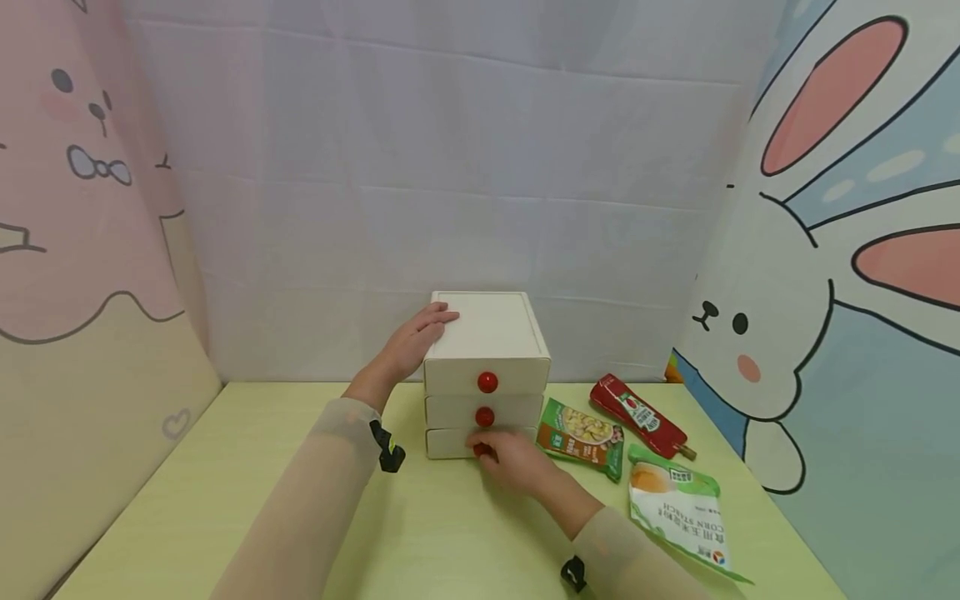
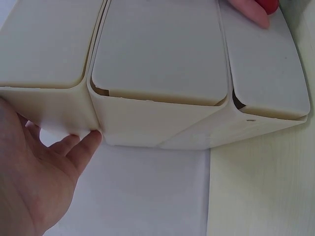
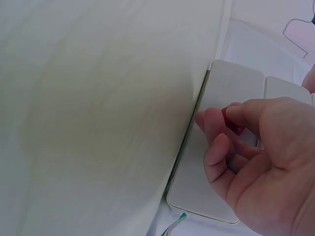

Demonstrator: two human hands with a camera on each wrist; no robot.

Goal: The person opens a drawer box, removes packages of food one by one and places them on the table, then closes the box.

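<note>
A white three-drawer box (image 1: 487,325) with round red knobs stands at the back of the table. My left hand (image 1: 415,339) rests on the upper left edge of the box, its fingers lying over the top. In the left wrist view the left hand (image 2: 44,172) touches the box's side wall (image 2: 147,123). With thumb and fingers, my right hand (image 1: 513,462) pinches the red knob (image 1: 486,450) of the bottom drawer. The right wrist view shows this right hand (image 3: 261,157) at the bottom drawer's front (image 3: 231,88), the knob (image 3: 234,123) partly hidden by fingers. All the drawers look closed.
Right of the box lies a green and brown food packet (image 1: 581,437). Beyond it are a red pouch (image 1: 641,417) with a stick-like end and a white and green corn starch bag (image 1: 678,512). A white cloth (image 1: 465,167) hangs behind the pale table (image 1: 262,467).
</note>
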